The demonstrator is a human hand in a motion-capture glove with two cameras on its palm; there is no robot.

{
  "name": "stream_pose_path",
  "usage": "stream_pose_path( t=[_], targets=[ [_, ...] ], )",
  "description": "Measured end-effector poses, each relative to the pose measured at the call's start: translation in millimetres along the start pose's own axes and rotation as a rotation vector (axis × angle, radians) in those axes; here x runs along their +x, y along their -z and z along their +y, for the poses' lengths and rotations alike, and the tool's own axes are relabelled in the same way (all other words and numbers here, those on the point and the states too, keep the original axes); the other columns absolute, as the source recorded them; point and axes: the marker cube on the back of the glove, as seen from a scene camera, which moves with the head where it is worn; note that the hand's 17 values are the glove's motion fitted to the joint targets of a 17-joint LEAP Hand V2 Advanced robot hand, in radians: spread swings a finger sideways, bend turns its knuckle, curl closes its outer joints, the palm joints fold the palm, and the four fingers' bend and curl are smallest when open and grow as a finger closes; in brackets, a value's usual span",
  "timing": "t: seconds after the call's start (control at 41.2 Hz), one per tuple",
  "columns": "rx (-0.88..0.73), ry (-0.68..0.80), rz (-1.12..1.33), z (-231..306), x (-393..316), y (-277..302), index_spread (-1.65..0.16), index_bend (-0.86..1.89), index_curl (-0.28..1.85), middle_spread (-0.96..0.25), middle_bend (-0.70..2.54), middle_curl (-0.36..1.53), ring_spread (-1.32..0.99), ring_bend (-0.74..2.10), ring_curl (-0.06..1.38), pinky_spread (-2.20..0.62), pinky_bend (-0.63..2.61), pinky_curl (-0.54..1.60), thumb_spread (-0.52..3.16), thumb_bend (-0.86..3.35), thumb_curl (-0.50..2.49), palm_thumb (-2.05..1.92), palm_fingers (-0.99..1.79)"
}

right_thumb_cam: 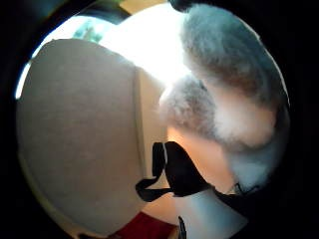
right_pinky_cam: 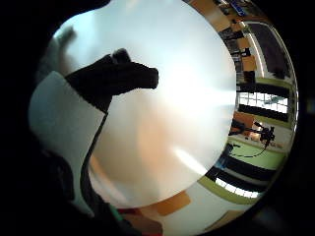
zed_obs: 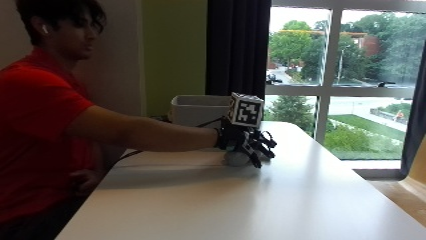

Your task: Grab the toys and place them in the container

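From the outside view, nearest the camera lies the bare white table (zed_obs: 279, 200), and past its middle the gloved right hand (zed_obs: 247, 142) is lowered onto a small grey plush toy (zed_obs: 234, 158), its fingers curled down over the top and front of it; the toy looks to be resting on the tabletop, so this reads as a grip being taken rather than a lift. The thumb side palm view shows grey and white fur (right_thumb_cam: 234, 84) pressed close to the palm, with the pale wall of the container (right_thumb_cam: 75, 139) just beside it. Whether the fingers fully enclose the toy cannot be told. The risk, as I judge it, is that soft fur gives little purchase: a hold on the upper part alone could let the toy roll out or drop as it rises. Beyond the hand, at about 10 o'clock from it, stands the grey container (zed_obs: 200, 109) at the table's far edge, near the toy; a low carry could knock the toy against its rim (zed_obs: 198, 98) or nudge the container toward the edge.
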Motion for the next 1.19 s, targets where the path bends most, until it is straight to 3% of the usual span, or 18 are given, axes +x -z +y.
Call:
stream_pose_path(
  t=[0.243,0.34,0.558,0.655,0.8,0.825,0.873,0.897,1.019,1.116,1.188],
  targets=[
    [-0.052,0.029,0.082,-3.7,-10.8,-8.7,-0.4,0.11,0.22,-0.08,0.15,0.21,-0.05,0.67,0.41,-0.05,1.37,0.4,1.14,0.0,0.36,0.15,0.03],
    [-0.065,0.049,0.122,-3.6,-13.5,-7.9,-0.43,0.23,0.25,-0.12,0.2,0.22,-0.14,0.76,0.41,-0.09,1.26,0.36,1.18,0.01,0.37,0.19,0.19],
    [-0.06,0.046,0.183,-4.0,-17.4,-7.6,-0.46,0.37,0.33,-0.19,0.25,0.26,-0.27,0.75,0.4,-0.17,1.12,0.32,1.31,0.08,0.42,0.34,0.34],
    [-0.048,0.028,0.214,-6.0,-21.6,-7.1,-0.46,0.3,0.32,-0.25,0.23,0.26,-0.33,0.75,0.38,-0.3,1.25,0.34,1.34,0.12,0.45,0.42,0.57],
    [-0.031,0.009,0.264,-6.0,-28.9,-6.6,-0.45,0.27,0.34,-0.31,0.27,0.29,-0.42,0.82,0.4,-0.39,1.16,0.32,1.26,0.14,0.52,0.52,0.74],
    [-0.024,0.004,0.259,-6.0,-29.4,-7.0,-0.45,0.24,0.34,-0.32,0.24,0.28,-0.41,0.81,0.39,-0.39,1.17,0.33,1.28,0.15,0.52,0.52,0.69],
    [0.0,-0.009,0.23,-6.2,-29.1,-8.5,-0.45,0.3,0.37,-0.35,0.32,0.31,-0.46,0.85,0.42,-0.42,1.11,0.32,1.19,0.15,0.56,0.57,0.87],
    [0.016,-0.017,0.213,-6.1,-27.6,-9.3,-0.45,0.25,0.35,-0.34,0.26,0.29,-0.46,0.81,0.39,-0.42,1.11,0.32,1.2,0.14,0.56,0.55,0.76],
    [0.101,-0.094,0.168,-3.6,-13.4,-11.6,-0.47,0.31,0.4,-0.39,0.35,0.34,-0.5,0.87,0.43,-0.46,1.02,0.3,1.05,0.15,0.64,0.63,0.99],
    [0.195,0.001,0.116,2.8,-14.2,-11.8,-0.47,0.33,0.44,-0.42,0.4,0.38,-0.51,0.91,0.45,-0.47,0.98,0.31,0.95,0.15,0.69,0.66,1.06],
    [0.279,-0.006,0.071,24.6,-5.6,-8.8,-0.49,0.4,0.49,-0.43,0.56,0.44,-0.49,0.98,0.49,-0.47,0.9,0.3,0.86,0.16,0.73,0.69,1.27]
  ],
)
